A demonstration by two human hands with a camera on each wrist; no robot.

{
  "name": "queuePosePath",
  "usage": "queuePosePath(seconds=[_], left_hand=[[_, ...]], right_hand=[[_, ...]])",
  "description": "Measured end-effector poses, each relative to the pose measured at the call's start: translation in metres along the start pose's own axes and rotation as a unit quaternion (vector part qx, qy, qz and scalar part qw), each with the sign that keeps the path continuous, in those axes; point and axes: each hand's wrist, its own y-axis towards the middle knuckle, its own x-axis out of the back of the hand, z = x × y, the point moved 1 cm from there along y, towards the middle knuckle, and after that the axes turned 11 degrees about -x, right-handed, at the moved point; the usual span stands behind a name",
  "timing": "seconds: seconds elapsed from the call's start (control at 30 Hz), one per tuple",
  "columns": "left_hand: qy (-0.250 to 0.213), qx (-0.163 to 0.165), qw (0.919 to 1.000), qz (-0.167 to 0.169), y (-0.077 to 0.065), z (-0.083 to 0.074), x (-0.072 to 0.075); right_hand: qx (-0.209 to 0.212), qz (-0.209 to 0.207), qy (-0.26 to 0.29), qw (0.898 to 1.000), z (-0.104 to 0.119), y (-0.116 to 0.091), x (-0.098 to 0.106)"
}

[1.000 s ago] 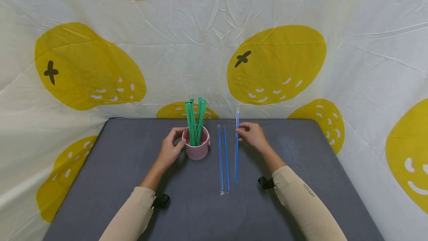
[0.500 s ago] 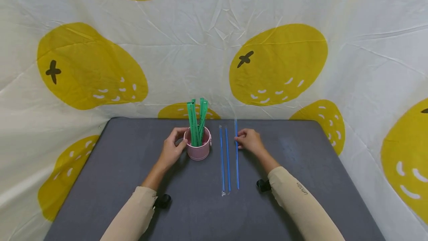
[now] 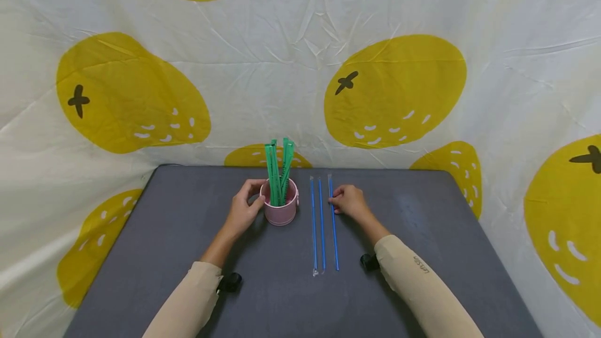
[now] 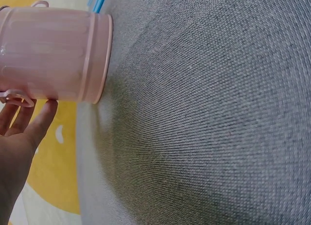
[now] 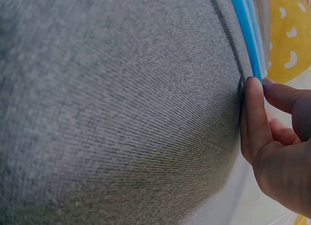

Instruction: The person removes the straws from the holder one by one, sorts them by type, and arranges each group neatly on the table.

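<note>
My left hand (image 3: 244, 207) holds the side of a small pink bucket (image 3: 280, 215), thumb near the front and fingers toward the back. Upright in the bucket stand several long green strips (image 3: 274, 176) with dark printing, their lower ends hidden. My right hand (image 3: 349, 201) pinches a blue straw (image 3: 335, 233) in a clear wrapper between thumb and fingertips. In the right wrist view that blue straw (image 5: 248, 33) runs close over the table from the fingertips (image 5: 253, 84). Two more wrapped blue straws, a left one (image 3: 314, 223) and a middle one (image 3: 322, 223), lie side by side between bucket and right hand.
Everything stands on a dark grey cloth-covered table (image 3: 272, 301). Behind its far edge hangs a white sheet (image 3: 263, 98) with large yellow fruit prints. Small black devices are strapped at the left wrist (image 3: 230, 282) and right wrist (image 3: 369, 262).
My right hand has lowered the pinched straw toward me, so it now lies nearly level with the other two. The left hand has stayed at the bucket.
</note>
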Motion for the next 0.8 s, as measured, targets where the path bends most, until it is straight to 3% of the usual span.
queuePosePath(seconds=[0.37,0.8], left_hand=[[0.021,-0.012,0.9997,-0.004,-0.0014,-0.0003,-0.0015],[0.000,-0.004,1.0000,-0.005,-0.0010,-0.0028,-0.0009]], right_hand=[[-0.006,-0.012,-0.026,1.000,0.0039,-0.0001,-0.0041],[-0.002,-0.015,-0.041,0.999,0.0056,-0.0024,-0.0049]])
